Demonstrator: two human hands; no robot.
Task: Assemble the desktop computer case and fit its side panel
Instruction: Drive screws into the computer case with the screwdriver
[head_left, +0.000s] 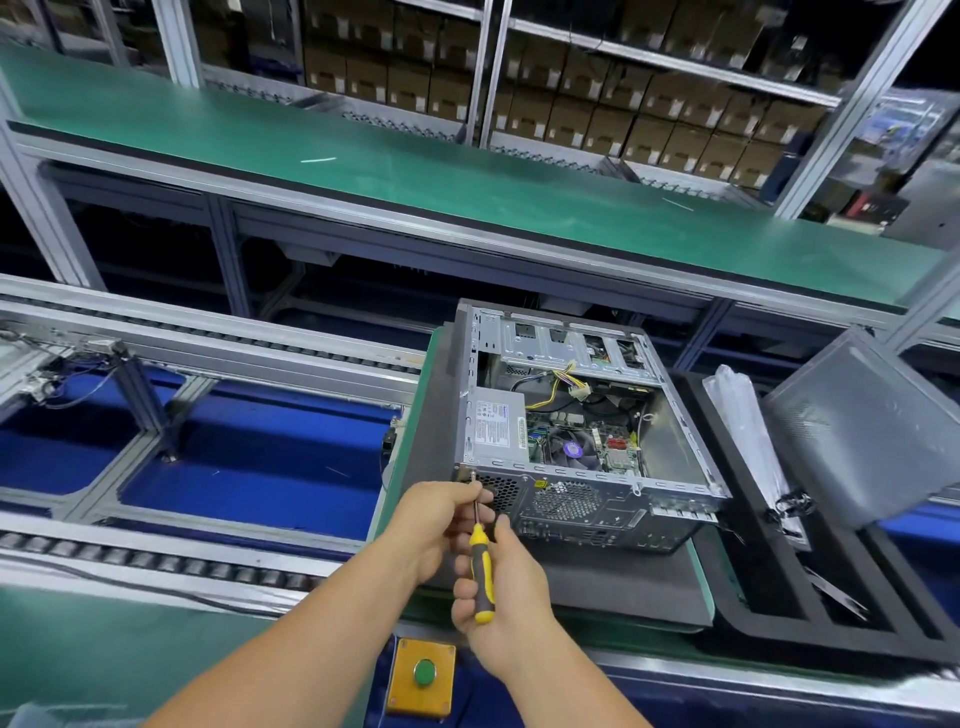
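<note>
The computer case (576, 415) lies on its side at centre right of the frame, on a dark foam mat (597, 582) on the surface, open side up, so the boards and cables stay reachable. Its long axis runs from lower middle toward upper right, and the rear face with its vent grilles points down-frame toward the person. Right of it, the grey side panel (852, 431) leans tilted in a black tray (779, 623), not fitted yet, parked within reach, I'd say. Lower centre, the right hand (498, 587) wraps the yellow screwdriver (480, 566) handle, shaft angled up-left to the case's near-left rear corner. The left hand (441, 525) pinches the shaft near the tip, apparently steadying it on a screw.
</note>
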